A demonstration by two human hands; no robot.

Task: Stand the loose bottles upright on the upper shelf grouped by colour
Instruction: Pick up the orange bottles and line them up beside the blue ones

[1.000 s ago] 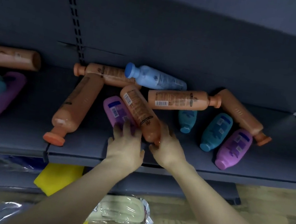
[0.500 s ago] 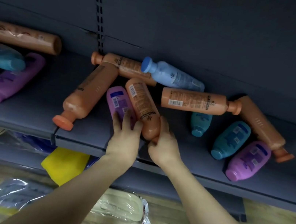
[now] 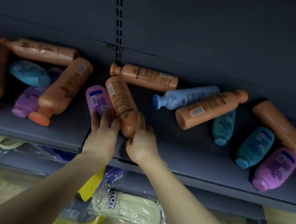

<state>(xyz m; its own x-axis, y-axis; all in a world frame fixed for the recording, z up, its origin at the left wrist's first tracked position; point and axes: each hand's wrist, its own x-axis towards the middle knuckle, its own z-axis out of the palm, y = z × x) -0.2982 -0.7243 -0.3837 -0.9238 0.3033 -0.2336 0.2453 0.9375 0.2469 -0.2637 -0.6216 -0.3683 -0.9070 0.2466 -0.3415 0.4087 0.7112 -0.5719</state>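
Looking from the front lip of the upper shelf (image 3: 25,130) inward, I saw both hands busy: the left hand (image 3: 101,133) curled over the cap end of a lying purple bottle (image 3: 96,102), the right hand (image 3: 141,141) wrapped round the narrow neck end of the orange bottle (image 3: 121,104) touching it. Both looked like smooth, stiff plastic, probably slippery and weighty if full, so I judged the broad body a safer hold than the neck. Further back a blue bottle (image 3: 182,97) lay among more orange ones, none upright
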